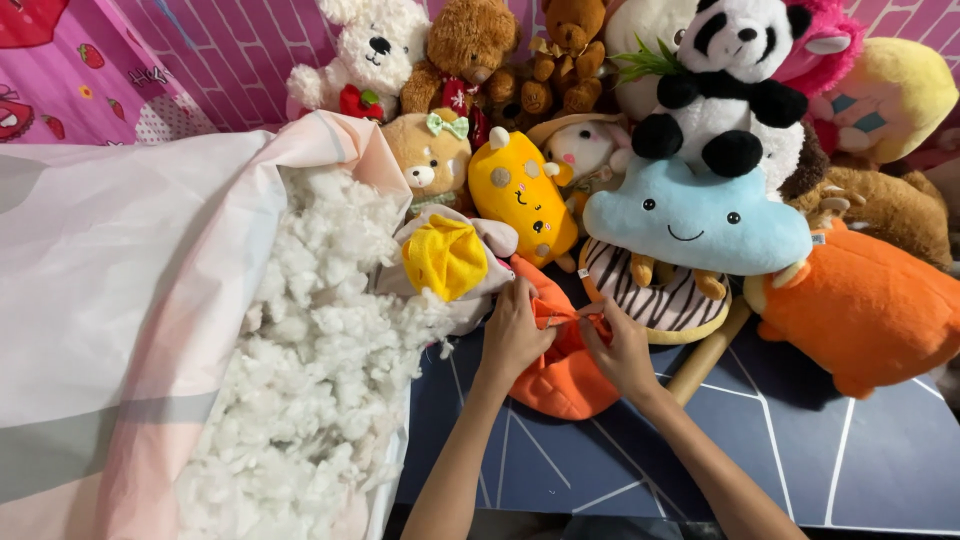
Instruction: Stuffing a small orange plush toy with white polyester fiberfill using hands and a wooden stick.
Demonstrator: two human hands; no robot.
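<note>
Fingers of my left hand (515, 335) and right hand (620, 345) pinch the flat orange plush toy skin (560, 385) at its opening; loose white fibre stuffing (310, 340) lies left. Best done with edges kept taut.

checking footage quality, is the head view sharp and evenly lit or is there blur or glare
Head view: sharp and evenly lit, no glare; both hands, left hand and right hand, and the orange plush are crisp; soft shadows under the toys; edges bow slightly from the wide lens.
</note>
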